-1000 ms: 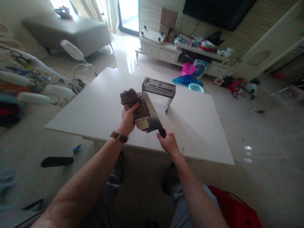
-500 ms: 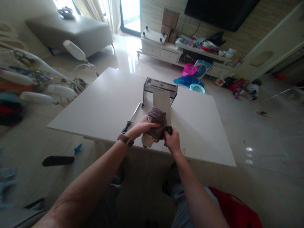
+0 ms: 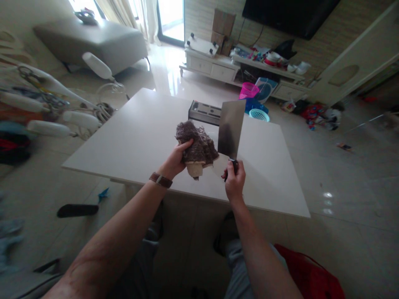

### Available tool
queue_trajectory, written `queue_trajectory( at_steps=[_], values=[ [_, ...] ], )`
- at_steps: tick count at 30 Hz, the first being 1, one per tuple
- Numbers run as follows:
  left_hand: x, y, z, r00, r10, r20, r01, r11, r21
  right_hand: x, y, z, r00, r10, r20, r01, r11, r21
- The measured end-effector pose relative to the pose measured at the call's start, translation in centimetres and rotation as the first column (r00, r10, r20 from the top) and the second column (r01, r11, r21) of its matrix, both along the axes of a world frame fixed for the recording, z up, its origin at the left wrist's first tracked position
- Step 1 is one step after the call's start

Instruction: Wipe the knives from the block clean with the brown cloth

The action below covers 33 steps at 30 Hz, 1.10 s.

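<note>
My left hand is closed around a fuzzy brown cloth, held above the white table. My right hand grips the black handle of a cleaver, whose broad steel blade points up and away, just right of the cloth. The cloth and blade look close together, barely apart. Behind them on the table stands a dark knife block, partly hidden by the blade.
A low white TV cabinet with clutter lines the far wall. Pink basket and blue basket sit on the floor beyond the table. White drying rack and cords lie left. A black object lies on the floor near left.
The cleaver has been raised from flat over the table to upright. The cloth has come off the blade and lifted to the left. A sharpening steel seen on the table half a second ago is out of sight.
</note>
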<state>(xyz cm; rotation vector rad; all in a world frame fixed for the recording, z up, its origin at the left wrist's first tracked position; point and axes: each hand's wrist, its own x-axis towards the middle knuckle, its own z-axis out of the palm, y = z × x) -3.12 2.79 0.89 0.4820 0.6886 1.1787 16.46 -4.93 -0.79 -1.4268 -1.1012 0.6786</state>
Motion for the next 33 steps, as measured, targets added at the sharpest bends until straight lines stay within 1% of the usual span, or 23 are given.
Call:
queue_trajectory(
  at_steps=[2, 4, 5, 7, 9, 11, 13, 17, 19, 20, 22, 24, 25, 29, 33],
  values=[
    [0.0, -0.1, 0.2, 0.998, -0.009, 0.060, 0.009, 1.000, 0.003, 0.2, 0.0, -0.1, 0.988, -0.073, 0.133, 0.071, 0.997, 0.016],
    [0.2, -0.4, 0.5, 0.997, -0.009, 0.083, 0.007, 1.000, 0.024, 0.3, -0.1, -0.1, 0.950, -0.123, 0.287, 0.119, 0.992, 0.030],
    [0.4, -0.6, 0.6, 0.996, -0.009, 0.084, 0.006, 0.999, 0.035, 0.2, -0.2, -0.1, 0.924, -0.127, 0.361, 0.126, 0.992, 0.028],
    [0.9, -1.0, 0.7, 0.997, -0.018, 0.070, 0.014, 0.999, 0.053, -0.1, -0.3, -0.2, 0.871, -0.090, 0.483, 0.107, 0.994, -0.009],
    [1.4, -1.2, 0.6, 0.999, -0.018, 0.041, 0.016, 0.998, 0.065, -0.5, -0.4, -0.3, 0.831, -0.023, 0.556, 0.069, 0.996, -0.062],
    [1.6, -1.3, 0.3, 1.000, 0.017, -0.002, -0.017, 0.997, 0.075, -0.9, -0.5, -0.5, 0.798, 0.036, 0.601, 0.026, 0.995, -0.095],
    [1.8, -1.1, -0.1, 0.996, 0.076, -0.051, -0.072, 0.993, 0.089, -1.2, -0.7, -0.6, 0.758, 0.080, 0.647, -0.020, 0.995, -0.100],
    [2.1, -0.9, -0.9, 0.985, 0.137, -0.101, -0.128, 0.987, 0.094, -1.6, -1.0, -0.3, 0.639, 0.178, 0.748, -0.133, 0.984, -0.120],
    [2.4, -0.8, -1.1, 0.979, 0.178, -0.101, -0.171, 0.983, 0.067, -1.7, -1.1, -0.1, 0.617, 0.221, 0.755, -0.180, 0.974, -0.137],
    [2.5, -0.9, -1.2, 0.974, 0.205, -0.100, -0.200, 0.978, 0.050, -1.8, -1.1, 0.0, 0.629, 0.239, 0.740, -0.197, 0.970, -0.145],
    [2.7, -0.9, -1.3, 0.963, 0.250, -0.101, -0.249, 0.968, 0.022, -1.9, -1.0, 0.1, 0.687, 0.274, 0.673, -0.223, 0.961, -0.163],
    [2.8, -1.0, -1.2, 0.957, 0.270, -0.105, -0.269, 0.963, 0.016, -1.9, -0.7, 0.1, 0.745, 0.332, 0.579, -0.264, 0.943, -0.201],
    [2.8, -1.0, -1.1, 0.956, 0.273, -0.108, -0.272, 0.962, 0.021, -1.8, -0.6, 0.0, 0.761, 0.365, 0.537, -0.289, 0.931, -0.223],
    [2.2, -0.7, -0.6, 0.942, 0.309, -0.133, -0.305, 0.951, 0.054, -1.4, -0.5, -0.4, 0.762, 0.468, 0.447, -0.365, 0.881, -0.301],
    [0.7, 0.4, -0.4, 0.898, 0.425, -0.114, -0.417, 0.905, 0.083, -0.7, -0.8, -0.9, 0.750, 0.532, 0.394, -0.384, 0.834, -0.395]
  ],
)
